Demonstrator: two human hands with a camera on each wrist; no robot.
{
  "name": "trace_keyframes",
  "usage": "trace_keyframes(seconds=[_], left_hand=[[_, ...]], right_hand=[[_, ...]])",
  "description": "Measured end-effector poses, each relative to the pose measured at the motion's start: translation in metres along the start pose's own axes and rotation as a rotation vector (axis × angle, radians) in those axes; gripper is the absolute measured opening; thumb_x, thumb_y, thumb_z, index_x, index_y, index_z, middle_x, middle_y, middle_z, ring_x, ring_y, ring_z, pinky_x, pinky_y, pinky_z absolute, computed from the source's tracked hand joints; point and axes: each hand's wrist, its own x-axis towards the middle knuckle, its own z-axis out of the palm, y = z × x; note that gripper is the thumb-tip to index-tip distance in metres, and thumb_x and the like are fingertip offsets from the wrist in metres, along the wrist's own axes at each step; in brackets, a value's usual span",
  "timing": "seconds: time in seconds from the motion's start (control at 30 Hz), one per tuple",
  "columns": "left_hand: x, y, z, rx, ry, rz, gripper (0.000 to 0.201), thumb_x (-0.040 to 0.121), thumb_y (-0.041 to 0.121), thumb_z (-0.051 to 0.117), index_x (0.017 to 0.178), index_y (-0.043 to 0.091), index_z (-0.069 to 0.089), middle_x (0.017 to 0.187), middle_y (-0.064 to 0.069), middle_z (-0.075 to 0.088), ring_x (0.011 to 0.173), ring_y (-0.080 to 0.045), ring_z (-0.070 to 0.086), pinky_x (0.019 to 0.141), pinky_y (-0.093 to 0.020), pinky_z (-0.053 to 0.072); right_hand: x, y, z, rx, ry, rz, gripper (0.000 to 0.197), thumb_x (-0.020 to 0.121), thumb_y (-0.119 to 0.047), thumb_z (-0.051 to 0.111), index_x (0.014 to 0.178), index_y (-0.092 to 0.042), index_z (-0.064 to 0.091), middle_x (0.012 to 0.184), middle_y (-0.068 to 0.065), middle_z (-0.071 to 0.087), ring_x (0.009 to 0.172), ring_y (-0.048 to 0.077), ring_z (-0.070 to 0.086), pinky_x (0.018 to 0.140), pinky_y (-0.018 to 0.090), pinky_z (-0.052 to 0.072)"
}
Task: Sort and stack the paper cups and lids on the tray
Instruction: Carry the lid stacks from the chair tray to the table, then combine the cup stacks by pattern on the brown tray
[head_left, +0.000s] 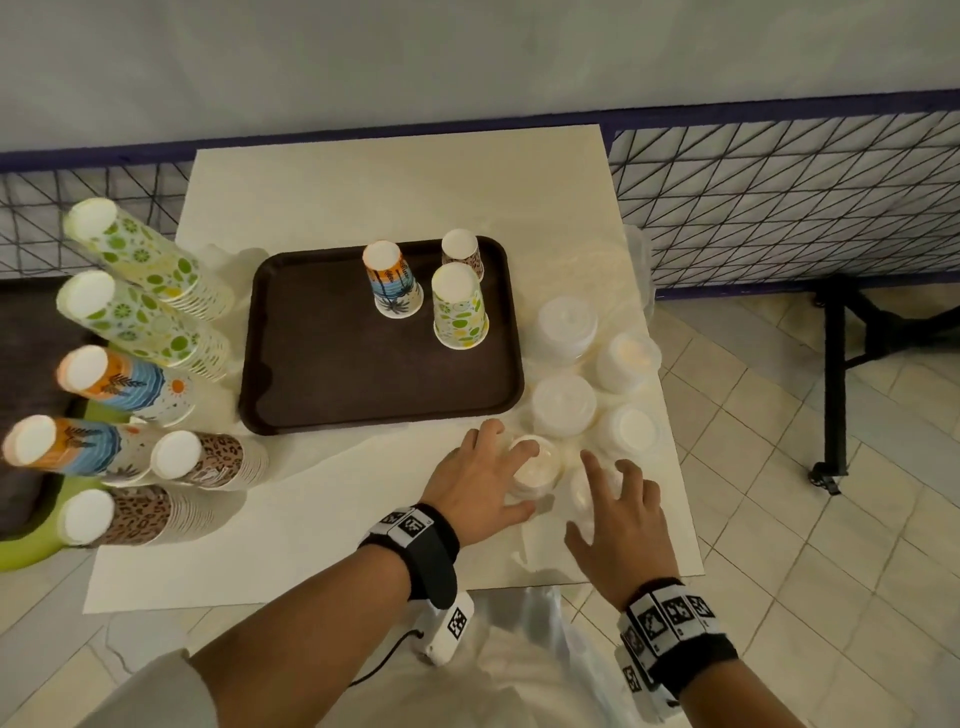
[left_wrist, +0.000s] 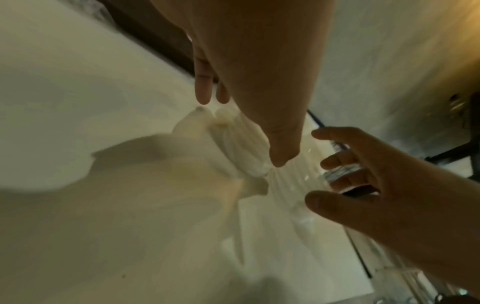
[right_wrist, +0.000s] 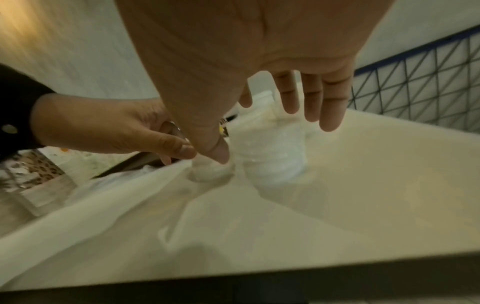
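Left hand (head_left: 480, 486) clasps a wrapped stack of white plastic lids (head_left: 537, 465) on the worktop (head_left: 311, 519), near right of the brown tray (head_left: 337, 364); right hand (head_left: 621, 525) hovers spread, empty. Probably light, slippery, crushable: grip the sides.

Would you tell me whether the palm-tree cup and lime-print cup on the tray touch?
Apart: the head view shows a strip of tray between the palm-tree cup and the lime-print cup.

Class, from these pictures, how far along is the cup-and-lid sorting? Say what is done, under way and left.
Done: a palm-print cup, citrus cup and leopard cup stand upside down on the tray. Under way: the left hand grips a lid stack; the right hand hovers open beside it. Left: no lids are on the tray.
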Motion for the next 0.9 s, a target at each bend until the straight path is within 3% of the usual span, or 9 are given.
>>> trace_keyframes(seconds=[0.17, 0.27, 0.37, 0.47, 0.53, 0.63, 0.7, 0.9], left_hand=[[-0.055, -0.026, -0.048, -0.155, 0.133, -0.098, 0.06, 0.091, 0.054, 0.063, 0.142, 0.035, 0.038, 0.13, 0.001, 0.046, 0.109, -0.016, 0.054, 0.084, -0.032, 0.053], [-0.108, -0.054, -0.07, -0.344, 0.196, -0.25, 0.052, 0.094, 0.05, 0.064, 0.137, 0.04, 0.038, 0.114, 0.012, 0.055, 0.093, -0.006, 0.058, 0.079, -0.026, 0.052], [-0.167, -0.081, -0.079, -0.425, 0.297, -0.365, 0.036, 0.093, 0.047, 0.066, 0.123, 0.045, 0.047, 0.101, 0.019, 0.057, 0.088, -0.005, 0.059, 0.072, -0.021, 0.047], [-0.225, -0.1, -0.078, -0.467, 0.472, -0.509, 0.034, 0.091, 0.042, 0.072, 0.118, 0.043, 0.052, 0.096, 0.017, 0.061, 0.086, -0.01, 0.061, 0.069, -0.026, 0.051], [-0.256, -0.11, -0.072, -0.519, 0.619, -0.632, 0.04, 0.088, 0.037, 0.077, 0.117, 0.04, 0.049, 0.094, 0.014, 0.064, 0.082, -0.012, 0.063, 0.066, -0.027, 0.052], [-0.285, -0.131, -0.06, -0.62, 0.85, -0.82, 0.051, 0.084, 0.029, 0.083, 0.117, 0.035, 0.043, 0.097, 0.009, 0.064, 0.078, -0.014, 0.063, 0.062, -0.028, 0.052], [-0.292, -0.15, -0.052, -0.699, 0.946, -0.91, 0.06, 0.082, 0.028, 0.085, 0.12, 0.034, 0.04, 0.104, 0.004, 0.06, 0.083, -0.016, 0.063, 0.063, -0.031, 0.053], [-0.286, -0.221, -0.032, -0.784, 0.903, -0.962, 0.088, 0.07, 0.047, 0.091, 0.135, 0.031, 0.033, 0.13, 0.0, 0.046, 0.109, -0.019, 0.056, 0.079, -0.034, 0.055]], right_hand=[[-0.011, -0.031, -0.041, 0.059, 0.191, -0.183, 0.058, 0.077, -0.03, 0.078, 0.13, -0.014, 0.06, 0.125, 0.014, 0.049, 0.106, 0.035, 0.047, 0.085, 0.049, 0.053], [-0.005, -0.07, -0.052, 0.154, 0.26, -0.38, 0.041, 0.078, -0.021, 0.078, 0.117, -0.011, 0.067, 0.113, 0.011, 0.053, 0.101, 0.032, 0.046, 0.085, 0.045, 0.05], [0.008, -0.121, -0.052, 0.236, 0.215, -0.548, 0.037, 0.081, -0.021, 0.076, 0.115, -0.013, 0.066, 0.111, 0.007, 0.052, 0.101, 0.029, 0.046, 0.086, 0.039, 0.046], [0.024, -0.179, -0.043, 0.286, 0.091, -0.678, 0.043, 0.083, -0.028, 0.071, 0.122, -0.016, 0.06, 0.117, 0.006, 0.05, 0.104, 0.027, 0.046, 0.088, 0.04, 0.046], [0.031, -0.217, -0.033, 0.299, -0.039, -0.729, 0.054, 0.085, -0.033, 0.068, 0.134, -0.016, 0.052, 0.125, 0.006, 0.046, 0.11, 0.027, 0.044, 0.096, 0.042, 0.044], [0.041, -0.27, -0.014, 0.321, -0.227, -0.735, 0.072, 0.088, -0.037, 0.066, 0.15, -0.019, 0.035, 0.138, 0.005, 0.039, 0.124, 0.027, 0.04, 0.11, 0.042, 0.037], [0.049, -0.302, 0.002, 0.328, -0.3, -0.716, 0.08, 0.088, -0.038, 0.067, 0.155, -0.021, 0.026, 0.145, 0.006, 0.036, 0.131, 0.028, 0.037, 0.112, 0.041, 0.034], [0.064, -0.37, 0.059, 0.362, -0.358, -0.611, 0.094, 0.08, -0.037, 0.079, 0.155, -0.027, 0.024, 0.147, 0.007, 0.035, 0.134, 0.029, 0.038, 0.11, 0.042, 0.039]])
